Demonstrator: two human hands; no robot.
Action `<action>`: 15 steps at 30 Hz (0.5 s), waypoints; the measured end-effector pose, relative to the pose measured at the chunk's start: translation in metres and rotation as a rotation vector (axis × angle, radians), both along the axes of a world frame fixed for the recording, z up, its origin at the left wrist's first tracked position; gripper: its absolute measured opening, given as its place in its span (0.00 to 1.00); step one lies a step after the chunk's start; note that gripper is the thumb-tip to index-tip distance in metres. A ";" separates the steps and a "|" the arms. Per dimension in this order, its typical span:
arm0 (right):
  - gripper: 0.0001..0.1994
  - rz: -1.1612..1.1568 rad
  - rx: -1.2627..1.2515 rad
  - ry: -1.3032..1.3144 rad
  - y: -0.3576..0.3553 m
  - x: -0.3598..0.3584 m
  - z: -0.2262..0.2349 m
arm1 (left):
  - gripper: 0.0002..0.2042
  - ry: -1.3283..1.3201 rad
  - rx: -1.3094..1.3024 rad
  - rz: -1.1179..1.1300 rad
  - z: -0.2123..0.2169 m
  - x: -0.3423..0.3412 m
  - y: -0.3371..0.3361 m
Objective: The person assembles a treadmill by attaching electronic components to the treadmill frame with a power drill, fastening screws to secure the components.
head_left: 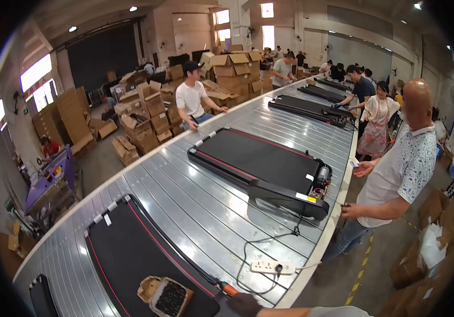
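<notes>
My right hand (245,305), in a dark glove, comes in at the lower edge and is closed on an orange-handled tool (230,289). The tool's tip points at the near right corner of a black treadmill (132,248) with red lines along its belt; whether it touches cannot be told. On that belt stands an opened cardboard box (149,288) full of small black pieces (171,299), which look like screws. My left hand is out of view.
A white power strip (273,267) with a black cable lies right of the treadmill on the metal roller conveyor (206,238). Another treadmill (258,158), its motor exposed, lies farther along. A person (396,169) stands at the right edge, another (192,98) across. Cartons (150,105) are piled beyond.
</notes>
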State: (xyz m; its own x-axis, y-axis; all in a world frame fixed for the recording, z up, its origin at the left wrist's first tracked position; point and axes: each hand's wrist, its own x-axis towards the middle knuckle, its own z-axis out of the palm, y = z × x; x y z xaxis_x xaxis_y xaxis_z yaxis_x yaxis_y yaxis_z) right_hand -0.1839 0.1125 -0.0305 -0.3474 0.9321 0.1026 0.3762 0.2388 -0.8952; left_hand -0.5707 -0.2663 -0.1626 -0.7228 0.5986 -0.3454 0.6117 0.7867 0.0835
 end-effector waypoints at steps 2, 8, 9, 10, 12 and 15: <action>0.17 0.153 0.027 -0.180 0.013 0.043 0.000 | 0.25 0.078 -0.063 -0.048 -0.005 0.003 -0.023; 0.25 0.345 0.081 -0.429 0.034 0.072 -0.033 | 0.27 0.226 0.195 0.557 0.135 0.091 0.095; 0.26 0.290 -0.011 -0.477 0.039 0.068 -0.035 | 0.27 0.231 0.191 0.558 0.137 0.108 0.098; 0.26 0.240 -0.101 -0.516 0.043 0.061 -0.033 | 0.28 0.252 0.317 0.168 0.144 0.122 0.100; 0.28 0.266 -0.201 -0.526 0.049 0.049 -0.032 | 0.30 0.245 0.529 -0.623 0.139 0.152 0.108; 0.30 0.295 -0.270 -0.527 0.071 0.058 -0.056 | 0.35 -0.035 0.260 -0.936 0.127 0.215 0.154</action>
